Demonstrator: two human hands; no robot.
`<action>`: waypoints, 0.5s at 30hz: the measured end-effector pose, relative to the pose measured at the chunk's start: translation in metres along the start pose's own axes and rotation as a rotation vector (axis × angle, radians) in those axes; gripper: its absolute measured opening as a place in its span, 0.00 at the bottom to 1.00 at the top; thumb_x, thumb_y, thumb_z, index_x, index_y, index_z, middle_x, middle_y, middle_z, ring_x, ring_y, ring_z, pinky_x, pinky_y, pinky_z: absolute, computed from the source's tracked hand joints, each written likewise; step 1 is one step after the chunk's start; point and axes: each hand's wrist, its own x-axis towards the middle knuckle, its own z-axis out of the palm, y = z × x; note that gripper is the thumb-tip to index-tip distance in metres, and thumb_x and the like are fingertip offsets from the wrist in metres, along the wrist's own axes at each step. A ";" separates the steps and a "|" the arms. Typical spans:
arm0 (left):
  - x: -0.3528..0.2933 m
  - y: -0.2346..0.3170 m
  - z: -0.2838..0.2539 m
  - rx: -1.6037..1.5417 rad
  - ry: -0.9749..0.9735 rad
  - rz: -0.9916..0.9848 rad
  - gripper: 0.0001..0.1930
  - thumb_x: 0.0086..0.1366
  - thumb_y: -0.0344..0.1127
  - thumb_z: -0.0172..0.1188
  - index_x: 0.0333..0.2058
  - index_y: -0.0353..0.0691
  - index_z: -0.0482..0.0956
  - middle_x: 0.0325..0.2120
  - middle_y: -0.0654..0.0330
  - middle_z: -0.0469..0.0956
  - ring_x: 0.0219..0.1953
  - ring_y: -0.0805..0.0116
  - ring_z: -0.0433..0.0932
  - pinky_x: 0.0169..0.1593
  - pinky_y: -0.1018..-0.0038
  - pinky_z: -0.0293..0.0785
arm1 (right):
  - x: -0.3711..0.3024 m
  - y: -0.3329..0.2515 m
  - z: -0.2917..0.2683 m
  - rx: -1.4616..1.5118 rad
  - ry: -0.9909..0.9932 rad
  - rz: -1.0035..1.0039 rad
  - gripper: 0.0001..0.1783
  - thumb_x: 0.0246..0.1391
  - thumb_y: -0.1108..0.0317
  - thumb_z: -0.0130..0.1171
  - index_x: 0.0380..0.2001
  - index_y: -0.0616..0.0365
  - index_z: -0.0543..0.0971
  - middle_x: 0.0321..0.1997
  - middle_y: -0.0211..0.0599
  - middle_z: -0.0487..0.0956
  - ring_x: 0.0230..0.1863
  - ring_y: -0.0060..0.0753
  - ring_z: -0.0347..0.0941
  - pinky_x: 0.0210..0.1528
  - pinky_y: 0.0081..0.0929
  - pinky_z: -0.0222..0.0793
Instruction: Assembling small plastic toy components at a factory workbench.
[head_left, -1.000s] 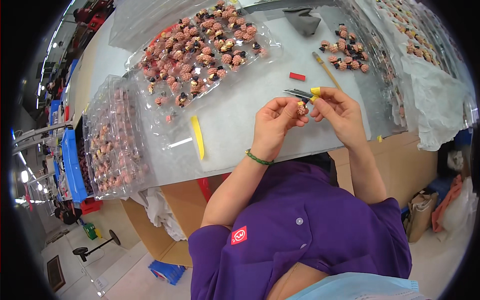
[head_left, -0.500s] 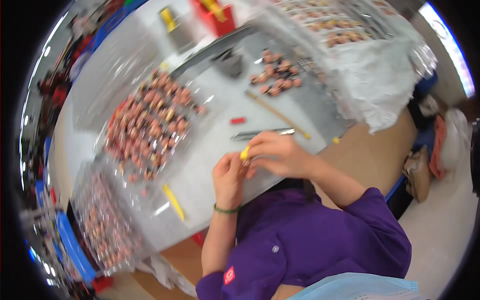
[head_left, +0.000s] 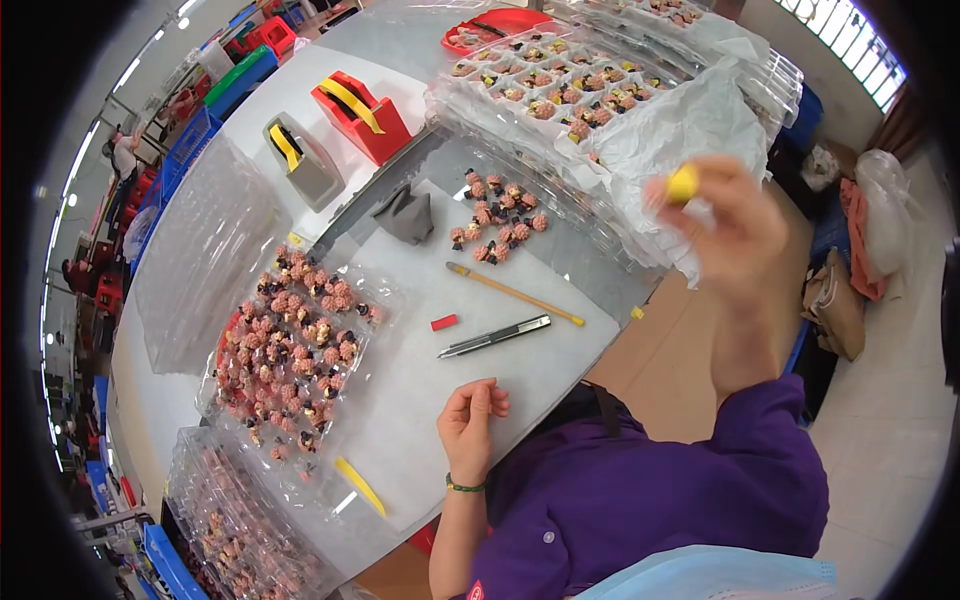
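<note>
My right hand [head_left: 735, 215] is raised over the table's right side, blurred by motion. Its fingers are pinched together, with a small yellow piece [head_left: 683, 183] at the tips; whether it is gripped or wrapped round a fingertip is unclear. My left hand [head_left: 472, 425] is near the table's front edge, fingers curled under the thumb; anything inside is hidden. Just beyond it are a silver-and-black pen [head_left: 495, 337], a small red block [head_left: 444, 322] and a thin wooden stick [head_left: 515, 294]. Small pink-and-black figurines [head_left: 495, 215] lie loose farther back.
A heap of figurines [head_left: 290, 350] covers clear plastic on the left, beside filled clear trays [head_left: 245, 520]. Red [head_left: 360, 118] and grey [head_left: 300, 160] tape dispensers stand behind. A dark grey lump [head_left: 405, 215], a yellow strip [head_left: 360, 486] and a figurine tray [head_left: 570, 85] under white sheeting surround the workspace.
My right hand has moved up and to the right, away from my left, with the yellow piece at its fingertips. My left hand stays low near the edge. The whole view has shifted.
</note>
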 end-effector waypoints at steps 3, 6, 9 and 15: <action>-0.002 -0.001 -0.001 -0.024 0.039 0.008 0.10 0.63 0.33 0.48 0.36 0.32 0.73 0.26 0.57 0.75 0.26 0.73 0.72 0.31 0.79 0.69 | 0.040 0.051 -0.046 -0.109 0.121 0.172 0.17 0.43 0.84 0.56 0.40 0.67 0.72 0.36 0.35 0.74 0.39 0.25 0.71 0.44 0.18 0.67; -0.001 -0.001 0.002 -0.015 0.030 0.021 0.10 0.63 0.33 0.48 0.36 0.32 0.73 0.27 0.57 0.75 0.26 0.74 0.72 0.31 0.79 0.69 | 0.063 0.132 -0.094 -0.348 -0.004 0.374 0.17 0.48 0.75 0.56 0.43 0.67 0.71 0.35 0.33 0.75 0.37 0.19 0.71 0.40 0.14 0.66; -0.003 -0.001 0.004 -0.005 0.025 0.023 0.09 0.63 0.32 0.48 0.36 0.31 0.73 0.27 0.57 0.75 0.26 0.73 0.72 0.31 0.79 0.69 | 0.071 0.166 -0.111 -0.486 -0.117 0.594 0.20 0.48 0.70 0.58 0.45 0.67 0.71 0.34 0.30 0.75 0.34 0.17 0.70 0.37 0.13 0.66; -0.004 -0.003 0.003 0.029 0.036 0.048 0.09 0.63 0.32 0.48 0.36 0.31 0.73 0.27 0.57 0.75 0.26 0.74 0.72 0.32 0.79 0.69 | 0.055 0.147 -0.090 -0.258 -0.075 0.609 0.20 0.47 0.70 0.59 0.44 0.66 0.71 0.33 0.30 0.75 0.32 0.16 0.69 0.36 0.13 0.66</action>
